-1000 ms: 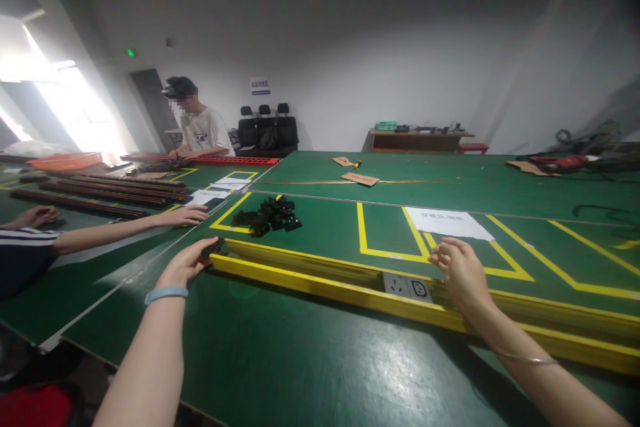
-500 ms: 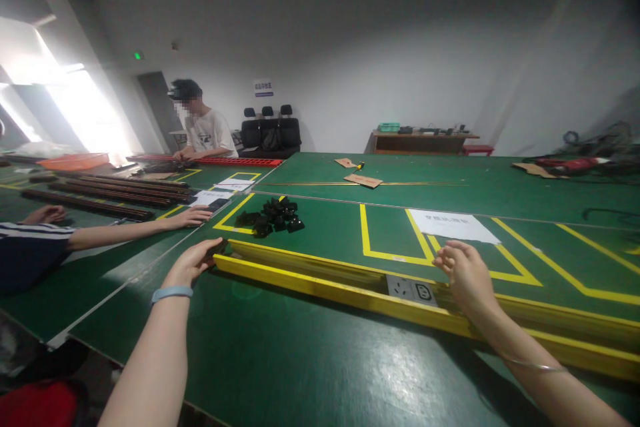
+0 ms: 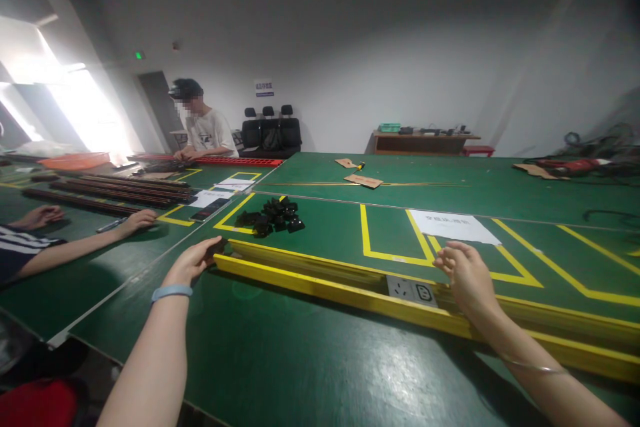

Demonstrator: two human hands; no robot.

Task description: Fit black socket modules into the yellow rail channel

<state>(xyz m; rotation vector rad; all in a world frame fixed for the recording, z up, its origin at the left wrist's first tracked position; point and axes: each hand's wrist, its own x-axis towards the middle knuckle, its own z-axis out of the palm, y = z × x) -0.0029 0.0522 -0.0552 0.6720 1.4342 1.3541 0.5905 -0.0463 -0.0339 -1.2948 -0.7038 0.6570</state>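
Note:
A long yellow metal channel (image 3: 320,285) lies across the near table, a grey socket module (image 3: 411,290) seated inside it. At the channel's left end, my left hand (image 3: 196,261) with a blue wristband is closed on a small black end piece (image 3: 220,248), partly hidden by the fingers. My right hand (image 3: 467,277) hovers over the channel just right of the socket module. Its fingers are loosely curled and slightly apart, with nothing visible in them. Behind the channel's left part lies a pile of black plastic pieces (image 3: 275,215).
A white paper sign (image 3: 455,225) lies among yellow tape outlines. On the left are dark bars (image 3: 120,188), a phone (image 3: 211,209) and a co-worker's hand (image 3: 137,221). Another person (image 3: 207,130) stands farther back. Cardboard pieces (image 3: 363,181) and thin rods lie across the table.
The co-worker's hand at left has drawn back leftward from the phone, which now shows fully. My two hands, the channel and the socket module have hardly moved.

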